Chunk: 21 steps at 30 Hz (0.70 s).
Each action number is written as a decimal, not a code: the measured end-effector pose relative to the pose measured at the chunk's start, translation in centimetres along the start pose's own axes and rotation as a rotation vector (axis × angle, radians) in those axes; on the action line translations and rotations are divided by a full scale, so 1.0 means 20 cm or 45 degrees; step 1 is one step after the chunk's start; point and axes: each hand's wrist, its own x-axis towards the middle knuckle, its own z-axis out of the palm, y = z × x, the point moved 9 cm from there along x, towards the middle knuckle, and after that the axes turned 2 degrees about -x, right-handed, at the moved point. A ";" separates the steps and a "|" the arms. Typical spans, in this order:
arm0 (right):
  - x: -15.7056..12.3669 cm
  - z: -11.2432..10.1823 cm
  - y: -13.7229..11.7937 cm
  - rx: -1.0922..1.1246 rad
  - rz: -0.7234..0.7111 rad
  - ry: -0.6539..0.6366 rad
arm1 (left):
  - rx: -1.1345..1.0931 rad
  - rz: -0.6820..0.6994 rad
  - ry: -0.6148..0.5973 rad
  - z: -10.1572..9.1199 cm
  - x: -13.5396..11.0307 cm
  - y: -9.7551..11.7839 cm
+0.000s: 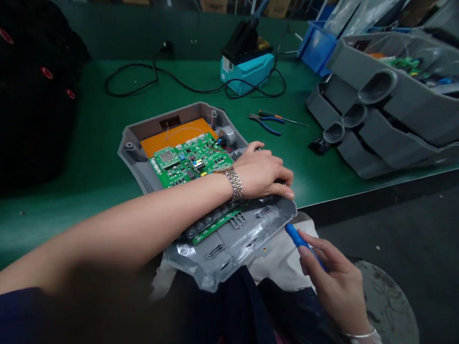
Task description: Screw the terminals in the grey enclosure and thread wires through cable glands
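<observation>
The right hand (pixel 336 286) grips a blue-handled screwdriver (pixel 300 246) at 5 o'clock. The left hand (pixel 262 174), fingers curled, rests on the opened gray plastic housing (pixel 229 257) at center; its green circuit board (pixel 190 162) is mounted, the halves not yet closed.

L hand (pixel 262 174) on grey housing (pixel 228 252), R hand (pixel 334 286) w/ blue screwdriver (pixel 300 243)

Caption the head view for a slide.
Left hand on an open gray housing holding a green circuit board; right hand holds a blue-handled tool.
</observation>
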 end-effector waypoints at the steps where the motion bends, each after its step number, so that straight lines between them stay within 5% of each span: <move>1: -0.01 0.01 0.00 -0.045 -0.035 0.016 | -0.007 -0.005 -0.003 0.00 0.00 0.00; 6: -0.07 0.10 -0.01 -0.033 0.011 -0.128 | -0.025 -0.068 -0.025 0.00 0.00 -0.01; 10: -0.05 0.06 -0.04 0.044 0.081 -0.235 | -0.003 -0.073 -0.024 -0.01 0.00 -0.01; 14: 0.03 -0.04 -0.08 -0.143 -0.133 0.015 | 0.002 -0.087 -0.018 -0.01 0.00 -0.02; 21: -0.08 0.12 -0.13 -0.355 -0.423 -0.024 | -0.017 -0.098 0.033 -0.02 0.00 -0.04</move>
